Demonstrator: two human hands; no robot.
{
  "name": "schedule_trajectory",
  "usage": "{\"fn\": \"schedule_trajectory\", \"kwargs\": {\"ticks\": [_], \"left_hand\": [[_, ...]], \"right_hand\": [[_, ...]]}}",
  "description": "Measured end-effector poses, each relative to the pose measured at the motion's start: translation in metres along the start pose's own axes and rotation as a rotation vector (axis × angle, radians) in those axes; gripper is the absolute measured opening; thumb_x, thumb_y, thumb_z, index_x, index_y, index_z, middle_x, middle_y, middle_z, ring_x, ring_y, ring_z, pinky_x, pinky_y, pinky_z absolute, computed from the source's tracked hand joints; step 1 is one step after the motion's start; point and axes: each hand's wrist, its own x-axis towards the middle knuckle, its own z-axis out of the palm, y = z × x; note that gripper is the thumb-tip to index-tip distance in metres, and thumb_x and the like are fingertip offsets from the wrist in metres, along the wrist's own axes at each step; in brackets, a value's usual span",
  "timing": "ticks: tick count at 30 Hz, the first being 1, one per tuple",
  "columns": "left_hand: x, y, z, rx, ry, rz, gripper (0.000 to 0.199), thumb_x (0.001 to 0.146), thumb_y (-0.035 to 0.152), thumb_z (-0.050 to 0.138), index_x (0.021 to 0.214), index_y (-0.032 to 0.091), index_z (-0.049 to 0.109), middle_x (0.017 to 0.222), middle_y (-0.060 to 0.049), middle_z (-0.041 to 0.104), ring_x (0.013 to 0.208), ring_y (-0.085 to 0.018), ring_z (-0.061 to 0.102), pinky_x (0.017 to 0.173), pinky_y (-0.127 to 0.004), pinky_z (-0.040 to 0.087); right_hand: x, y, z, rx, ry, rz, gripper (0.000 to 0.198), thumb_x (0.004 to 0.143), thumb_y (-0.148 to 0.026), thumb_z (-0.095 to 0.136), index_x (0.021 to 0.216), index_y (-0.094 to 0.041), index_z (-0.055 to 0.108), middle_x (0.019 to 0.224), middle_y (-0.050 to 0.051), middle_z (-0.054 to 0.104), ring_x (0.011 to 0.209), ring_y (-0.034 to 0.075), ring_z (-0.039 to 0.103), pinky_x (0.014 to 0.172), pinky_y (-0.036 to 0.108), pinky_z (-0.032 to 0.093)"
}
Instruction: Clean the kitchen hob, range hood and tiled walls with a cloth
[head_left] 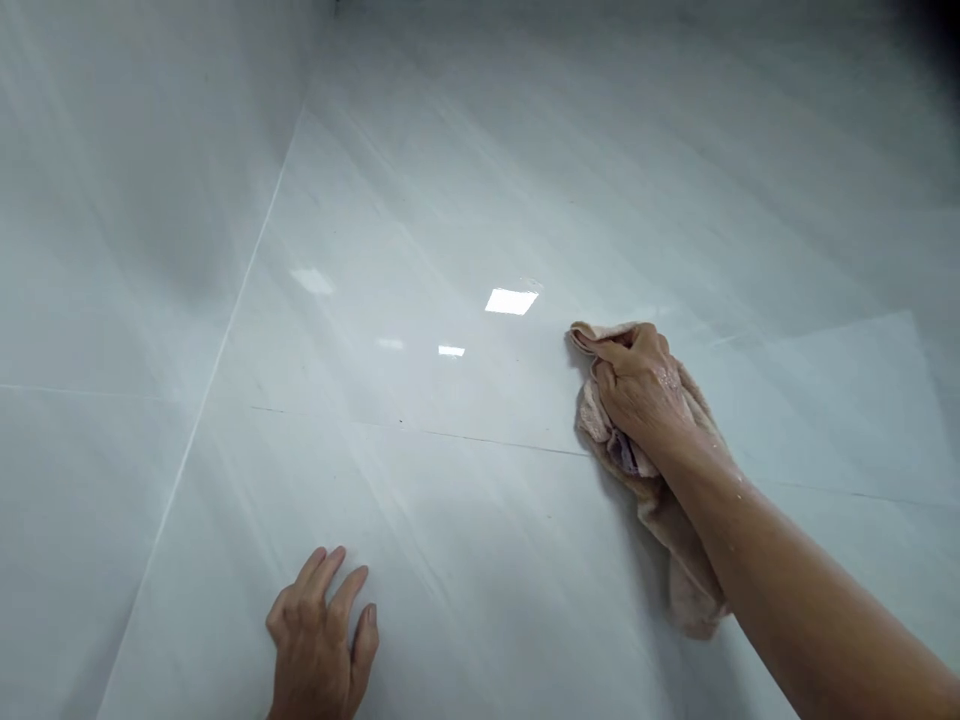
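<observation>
A crumpled beige-brown cloth (686,590) is bunched under my right hand (645,385), whose fingers close on it and press it against the glossy, pale marbled tile surface (465,560). A fold of the cloth sticks out past my fingertips, and its long end hangs below my wrist. Small white specks dot the back of that hand and the forearm. At the lower left, my left hand (319,635) rests its fingertips on the same tiles, with fingers apart and nothing in it.
On the left, a second tiled face (97,250) meets this one along a pale slanting joint (225,335). A thin dark seam (487,440) crosses the tiles. Bright light reflections (511,301) show near the middle. A lighter, straight-edged patch (847,400) lies to the right.
</observation>
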Motion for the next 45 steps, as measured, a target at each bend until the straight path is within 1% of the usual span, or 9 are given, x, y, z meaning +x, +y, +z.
{"fn": "schedule_trajectory", "kwargs": {"ticks": [7,15,23,25,28,32,39,41,45], "left_hand": [[-0.006,-0.006,0.006,0.033,-0.034,0.021,0.029,0.091,0.013,0.062,0.120,0.015,0.060,0.130,-0.019,0.058,0.129,-0.039,0.053,0.100,-0.050,0.037],[-0.012,-0.006,0.009,0.004,-0.035,0.010,0.035,0.088,0.015,0.067,0.123,0.015,0.061,0.133,-0.021,0.058,0.133,-0.041,0.052,0.102,-0.053,0.037],[-0.011,-0.008,0.010,0.040,-0.025,0.021,0.034,0.090,0.018,0.064,0.123,0.018,0.060,0.133,-0.019,0.058,0.132,-0.038,0.054,0.102,-0.050,0.038],[-0.011,-0.007,0.009,0.041,-0.022,0.014,0.033,0.090,0.019,0.063,0.123,0.019,0.060,0.133,-0.018,0.059,0.131,-0.038,0.054,0.102,-0.050,0.038],[-0.010,-0.006,0.008,0.034,-0.029,0.006,0.033,0.090,0.017,0.062,0.123,0.018,0.059,0.132,-0.019,0.058,0.131,-0.039,0.054,0.101,-0.051,0.038],[-0.010,-0.006,0.007,0.055,-0.040,0.040,0.034,0.088,0.015,0.065,0.122,0.015,0.060,0.133,-0.021,0.057,0.131,-0.041,0.053,0.100,-0.052,0.038],[-0.010,-0.004,0.006,0.052,-0.021,0.068,0.037,0.085,0.012,0.066,0.122,0.011,0.060,0.133,-0.024,0.056,0.131,-0.042,0.053,0.100,-0.054,0.039],[-0.011,-0.004,0.005,0.054,-0.017,0.068,0.037,0.085,0.012,0.067,0.121,0.012,0.060,0.133,-0.024,0.056,0.131,-0.042,0.052,0.101,-0.054,0.039],[-0.011,-0.005,0.004,0.029,-0.026,0.060,0.040,0.086,0.016,0.067,0.125,0.014,0.060,0.135,-0.021,0.056,0.133,-0.040,0.052,0.103,-0.053,0.038]], "right_hand": [[0.067,0.006,0.005,-0.075,-0.016,0.082,0.049,0.099,-0.036,0.036,0.135,-0.040,0.069,0.124,0.016,0.057,0.114,0.041,0.054,0.094,0.064,0.048],[-0.015,-0.012,-0.009,-0.024,0.010,0.044,0.049,0.098,-0.023,0.038,0.133,-0.032,0.071,0.126,0.014,0.060,0.114,0.034,0.058,0.096,0.056,0.051],[0.066,0.009,-0.003,-0.105,-0.038,0.154,0.049,0.096,-0.031,0.040,0.136,-0.038,0.069,0.126,0.016,0.057,0.116,0.040,0.054,0.096,0.063,0.047],[0.054,0.004,-0.004,-0.073,-0.026,0.101,0.049,0.098,-0.032,0.038,0.135,-0.037,0.069,0.129,0.014,0.056,0.116,0.039,0.054,0.097,0.062,0.048],[0.005,-0.010,-0.009,-0.013,-0.015,0.010,0.050,0.099,-0.029,0.034,0.132,-0.032,0.071,0.129,0.013,0.057,0.115,0.035,0.054,0.097,0.056,0.049],[-0.030,-0.014,-0.014,-0.056,-0.047,0.023,0.047,0.098,-0.029,0.035,0.129,-0.035,0.071,0.120,0.013,0.058,0.112,0.034,0.054,0.098,0.056,0.047],[0.082,0.027,-0.001,-0.160,-0.018,0.374,0.054,0.096,-0.028,0.038,0.146,-0.019,0.056,0.154,0.023,0.041,0.140,0.053,0.035,0.107,0.076,0.031],[0.096,0.006,0.013,-0.090,0.039,0.315,0.054,0.099,-0.030,0.035,0.150,-0.022,0.051,0.159,0.020,0.040,0.144,0.051,0.031,0.109,0.077,0.029],[0.082,-0.071,0.035,0.008,-0.014,-0.040,0.048,0.103,-0.044,0.038,0.145,-0.032,0.057,0.160,0.010,0.042,0.144,0.043,0.032,0.112,0.068,0.032]]}}
